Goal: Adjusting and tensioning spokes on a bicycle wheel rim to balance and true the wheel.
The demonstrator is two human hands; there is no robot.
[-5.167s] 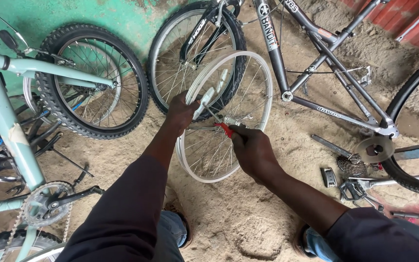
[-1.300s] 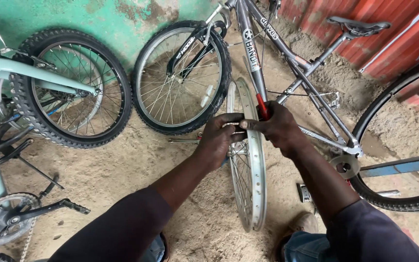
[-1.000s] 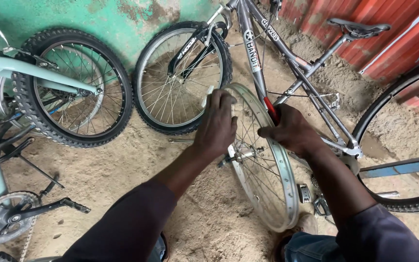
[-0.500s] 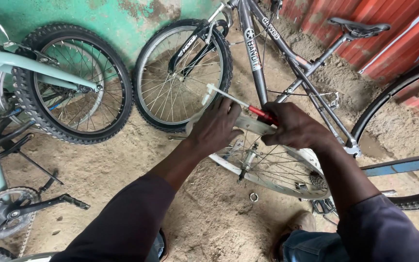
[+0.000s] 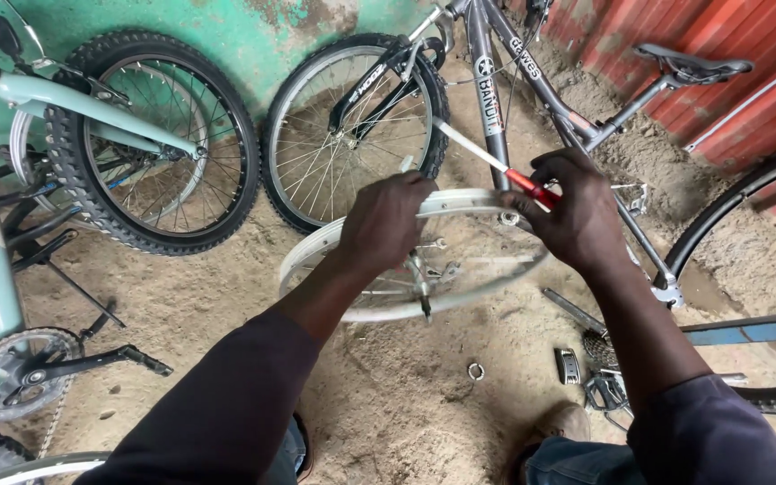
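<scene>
Over the sandy floor [image 5: 406, 395], mid-frame, a bare silver wheel rim [image 5: 487, 278] lies almost flat, axle near vertical, long axis running 9 to 3 o'clock. Left hand [image 5: 386, 220] is closed over its far edge at 11 o'clock. Right hand [image 5: 577, 216] is fisted around a red-handled tool [image 5: 496, 166] pointing to 10 o'clock. Rim looks light, stiff, smooth; spokes bendable, so hold by the rim.
</scene>
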